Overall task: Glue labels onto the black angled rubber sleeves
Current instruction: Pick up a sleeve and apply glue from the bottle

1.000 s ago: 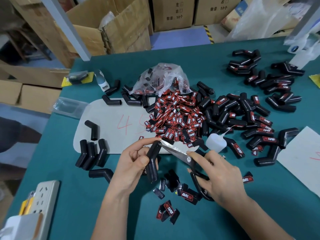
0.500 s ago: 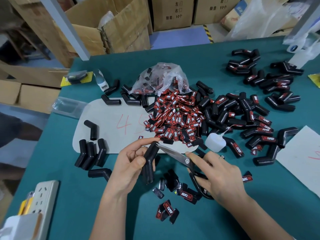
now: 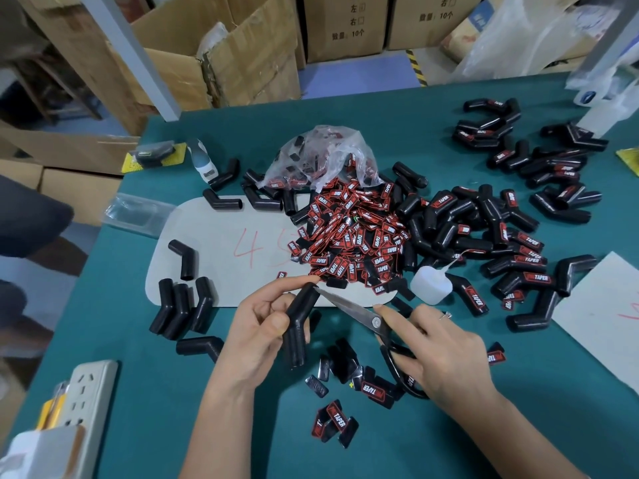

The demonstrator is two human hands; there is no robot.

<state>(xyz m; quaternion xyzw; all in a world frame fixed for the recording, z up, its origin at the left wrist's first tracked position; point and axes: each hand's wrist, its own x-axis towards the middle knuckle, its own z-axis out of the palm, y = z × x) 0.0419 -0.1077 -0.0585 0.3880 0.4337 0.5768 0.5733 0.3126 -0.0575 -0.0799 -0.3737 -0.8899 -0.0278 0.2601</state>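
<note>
My left hand (image 3: 257, 335) grips a black angled rubber sleeve (image 3: 300, 324) just above the green table (image 3: 173, 409). My right hand (image 3: 439, 354) holds a pair of black-handled scissors (image 3: 366, 318), forefinger laid along the blade, and the blade tips touch the sleeve's upper end. A heap of red-and-black labels (image 3: 349, 233) lies behind, spilling from a clear plastic bag (image 3: 321, 157). A small white glue bottle (image 3: 430, 283) stands to the right of the heap. Loose labels (image 3: 333, 423) lie in front of my hands. Bare sleeves (image 3: 183, 305) lie on the left, and labelled sleeves (image 3: 518, 267) are piled on the right.
A grey card marked 45 (image 3: 221, 250) lies under the left sleeves. A white power strip (image 3: 91, 392) sits at the front left, and a white sheet (image 3: 601, 319) at the right edge. Cardboard boxes (image 3: 221, 53) stand beyond the table's far edge.
The scissors' blades have closed together with their tips at the sleeve's upper end. Both hands stay in nearly the same place.
</note>
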